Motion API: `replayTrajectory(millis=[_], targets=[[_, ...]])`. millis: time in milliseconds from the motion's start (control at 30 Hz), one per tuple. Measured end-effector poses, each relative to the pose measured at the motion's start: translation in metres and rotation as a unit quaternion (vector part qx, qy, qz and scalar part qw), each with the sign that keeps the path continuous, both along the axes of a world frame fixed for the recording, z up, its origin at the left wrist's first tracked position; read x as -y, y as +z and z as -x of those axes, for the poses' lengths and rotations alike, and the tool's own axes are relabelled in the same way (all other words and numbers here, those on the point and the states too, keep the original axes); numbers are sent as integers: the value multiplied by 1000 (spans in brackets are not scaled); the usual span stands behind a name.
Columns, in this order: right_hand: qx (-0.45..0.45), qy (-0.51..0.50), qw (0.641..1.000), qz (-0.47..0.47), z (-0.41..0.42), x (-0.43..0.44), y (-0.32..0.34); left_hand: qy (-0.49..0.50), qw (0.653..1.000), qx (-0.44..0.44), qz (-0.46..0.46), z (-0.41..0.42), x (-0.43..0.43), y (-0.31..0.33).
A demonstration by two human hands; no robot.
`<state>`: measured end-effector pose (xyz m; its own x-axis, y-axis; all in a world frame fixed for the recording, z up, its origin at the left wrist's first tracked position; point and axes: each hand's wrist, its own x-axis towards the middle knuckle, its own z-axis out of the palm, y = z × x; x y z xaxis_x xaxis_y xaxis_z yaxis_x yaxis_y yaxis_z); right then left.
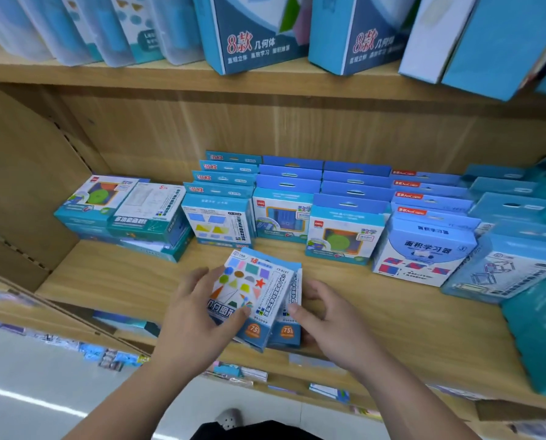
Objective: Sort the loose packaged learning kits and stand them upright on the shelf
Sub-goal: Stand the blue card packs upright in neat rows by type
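Two flat blue-and-white kits printed with coloured shapes lie stacked near the front of the wooden shelf (122, 281). My left hand (198, 315) grips the top kit (249, 293), thumb on its face and fingers round its left edge. The lower kit (289, 325) sticks out to the right beneath it. My right hand (325, 322) holds that kit's right side, thumb on its front. Behind them, upright rows of similar kits (344, 233) fill the back of the shelf.
A loose pile of kits (122, 214) lies flat at the back left. More boxes (513, 268) lean at the right end. Large blue boxes (249, 33) and clear cases stand on the shelf above. Lower shelves and a pale floor show below.
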<state>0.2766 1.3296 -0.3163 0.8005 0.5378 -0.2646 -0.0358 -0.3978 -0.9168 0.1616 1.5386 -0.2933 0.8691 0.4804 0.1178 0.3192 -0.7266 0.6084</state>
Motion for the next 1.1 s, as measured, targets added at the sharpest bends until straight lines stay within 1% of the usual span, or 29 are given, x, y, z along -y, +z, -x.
replayTrajectory(millis=[33,67,167,267,367,400,467,533,567,700,833,933,1033,1100], targets=[[-3,-2,1000,-6,0,-2,1,7,998,-21,53,-3,1,2],[-11,-5,1000,-10,1,-5,1,12,996,-38,77,-5,3,3],[-54,-17,997,-43,7,-14,2,11,997,-51,61,-6,8,5],[-40,-14,998,-38,11,-20,0,9,997,-68,30,-3,7,8],[-60,-7,998,-25,10,-26,4,-12,996,-80,40,-2,-7,13],[-38,-7,999,-4,8,-28,7,-20,995,-85,41,-2,-13,15],[63,-29,996,53,2,-34,14,-22,996,-81,41,-2,-28,20],[164,-71,978,105,-3,-42,28,-9,998,-58,28,-1,-48,26],[195,-85,972,104,-4,-48,36,-4,999,-40,19,-1,-60,29],[279,-71,955,75,-1,-92,64,16,999,19,-22,-2,-120,41],[305,-31,950,65,6,-150,76,46,993,61,-86,-4,-198,41],[353,-4,932,84,14,-195,79,53,984,30,-168,-14,-255,39],[390,30,914,104,19,-240,88,52,971,-56,-224,-25,-293,35],[398,59,907,123,20,-267,94,29,965,-87,-244,-28,-303,31]])
